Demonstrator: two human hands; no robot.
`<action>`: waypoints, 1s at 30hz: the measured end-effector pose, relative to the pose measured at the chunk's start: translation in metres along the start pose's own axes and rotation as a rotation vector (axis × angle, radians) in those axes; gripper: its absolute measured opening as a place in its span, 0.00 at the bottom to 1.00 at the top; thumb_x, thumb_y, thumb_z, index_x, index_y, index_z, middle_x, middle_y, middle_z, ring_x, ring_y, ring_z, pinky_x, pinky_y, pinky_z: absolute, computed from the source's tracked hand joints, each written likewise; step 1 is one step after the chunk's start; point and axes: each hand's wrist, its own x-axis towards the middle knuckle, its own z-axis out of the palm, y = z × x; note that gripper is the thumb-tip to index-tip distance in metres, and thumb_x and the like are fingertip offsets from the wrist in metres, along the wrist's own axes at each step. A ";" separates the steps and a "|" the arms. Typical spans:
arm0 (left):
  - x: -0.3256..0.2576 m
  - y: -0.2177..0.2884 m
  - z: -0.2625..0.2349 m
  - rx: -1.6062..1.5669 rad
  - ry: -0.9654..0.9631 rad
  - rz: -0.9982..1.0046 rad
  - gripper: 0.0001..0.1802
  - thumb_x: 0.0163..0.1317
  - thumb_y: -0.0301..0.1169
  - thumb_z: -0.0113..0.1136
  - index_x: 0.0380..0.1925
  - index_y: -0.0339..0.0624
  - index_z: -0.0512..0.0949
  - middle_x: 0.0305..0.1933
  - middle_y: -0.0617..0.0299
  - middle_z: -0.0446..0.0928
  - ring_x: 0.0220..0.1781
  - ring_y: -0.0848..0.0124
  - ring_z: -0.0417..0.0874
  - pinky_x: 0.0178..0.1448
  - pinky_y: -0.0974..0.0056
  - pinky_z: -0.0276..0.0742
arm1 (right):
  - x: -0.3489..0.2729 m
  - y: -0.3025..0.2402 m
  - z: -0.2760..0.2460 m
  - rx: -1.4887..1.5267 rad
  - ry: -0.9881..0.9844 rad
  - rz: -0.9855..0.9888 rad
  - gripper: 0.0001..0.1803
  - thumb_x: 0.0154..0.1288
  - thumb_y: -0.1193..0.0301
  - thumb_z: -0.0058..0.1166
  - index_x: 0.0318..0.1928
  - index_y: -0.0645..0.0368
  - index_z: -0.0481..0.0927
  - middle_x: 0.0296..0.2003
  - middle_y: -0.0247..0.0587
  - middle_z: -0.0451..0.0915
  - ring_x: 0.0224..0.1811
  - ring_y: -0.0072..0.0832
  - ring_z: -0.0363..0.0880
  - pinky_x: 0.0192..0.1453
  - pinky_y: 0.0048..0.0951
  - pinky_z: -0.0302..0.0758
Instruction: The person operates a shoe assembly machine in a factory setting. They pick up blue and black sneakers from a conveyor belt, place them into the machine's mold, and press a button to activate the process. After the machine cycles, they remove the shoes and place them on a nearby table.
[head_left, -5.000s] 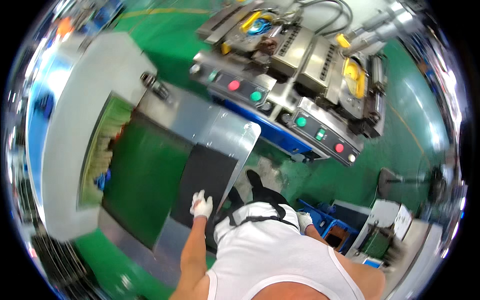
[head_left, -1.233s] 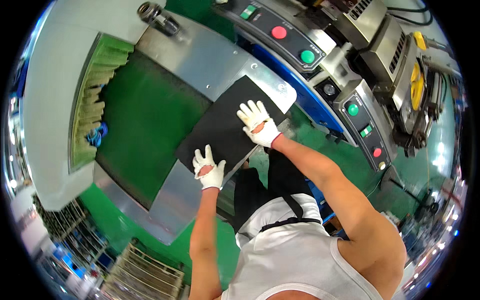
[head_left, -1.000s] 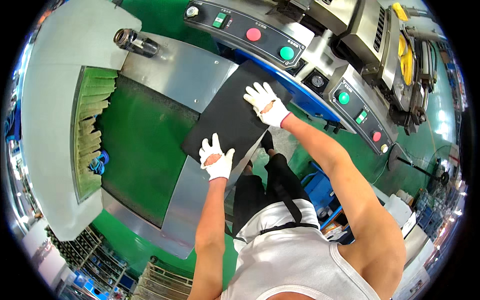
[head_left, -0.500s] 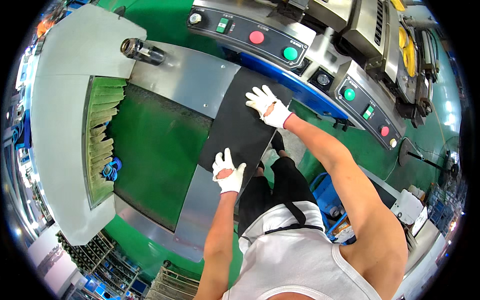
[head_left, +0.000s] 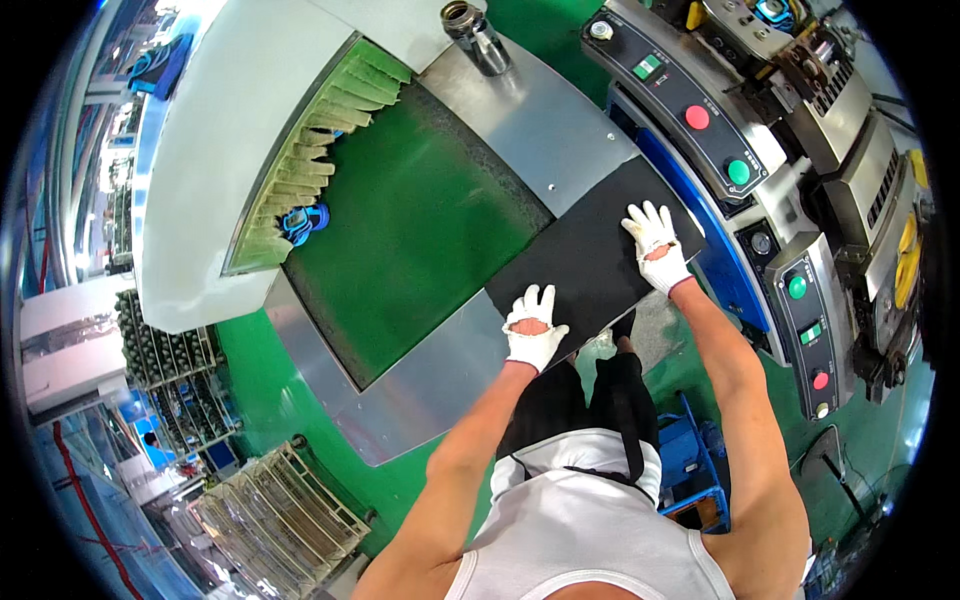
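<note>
Both hands wear white gloves with an opening that bares part of the back of the hand. My left hand (head_left: 533, 328) lies with fingers spread on the near left part of a black mat (head_left: 590, 240). Toward the mat's right end rests my right hand (head_left: 656, 248), fingers apart and flat, holding nothing. The mat covers a stretch of the metal frame around a green conveyor belt (head_left: 430, 200). Where the belt meets a pale machine housing (head_left: 230, 130), a curtain of green strips (head_left: 310, 160) hangs, and a blue-and-black object (head_left: 303, 223) sits there, partly covered by the strips.
A dark, open-topped bottle (head_left: 478, 40) stands on the frame's far corner. To the right is a machine with control panels (head_left: 680, 95) bearing red and green buttons. A wire rack (head_left: 280, 505) stands at lower left, a blue cart (head_left: 690, 460) beside my legs.
My view has turned, so the conveyor and mat sit further right and tilted. The blue-and-black object shows more beside the strips. Both hands stay flat on the mat.
</note>
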 end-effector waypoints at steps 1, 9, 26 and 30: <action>-0.004 -0.004 0.001 -0.026 0.020 0.014 0.46 0.52 0.43 0.77 0.72 0.51 0.68 0.74 0.48 0.66 0.71 0.44 0.70 0.66 0.37 0.72 | -0.004 -0.003 0.000 0.060 0.036 0.008 0.27 0.64 0.77 0.51 0.65 0.54 0.77 0.71 0.48 0.69 0.78 0.52 0.61 0.84 0.57 0.51; -0.067 -0.047 -0.008 -0.206 0.119 0.104 0.33 0.63 0.42 0.67 0.68 0.51 0.72 0.66 0.50 0.74 0.66 0.50 0.78 0.63 0.39 0.73 | -0.117 -0.078 -0.032 0.598 0.111 0.221 0.24 0.64 0.74 0.61 0.62 0.59 0.79 0.61 0.51 0.80 0.66 0.50 0.76 0.72 0.46 0.72; -0.087 -0.090 0.061 -0.147 -0.545 0.167 0.24 0.68 0.53 0.57 0.52 0.51 0.85 0.55 0.53 0.85 0.60 0.53 0.85 0.63 0.48 0.79 | -0.344 -0.131 -0.020 0.355 -0.679 1.024 0.28 0.66 0.44 0.58 0.50 0.53 0.88 0.51 0.54 0.86 0.57 0.50 0.84 0.63 0.49 0.79; -0.092 -0.076 0.051 -0.065 -0.607 0.128 0.26 0.68 0.56 0.56 0.51 0.49 0.85 0.55 0.53 0.85 0.59 0.53 0.86 0.62 0.47 0.80 | -0.362 -0.132 -0.028 0.410 -0.678 0.995 0.21 0.69 0.50 0.57 0.49 0.53 0.88 0.52 0.54 0.86 0.56 0.50 0.84 0.62 0.49 0.80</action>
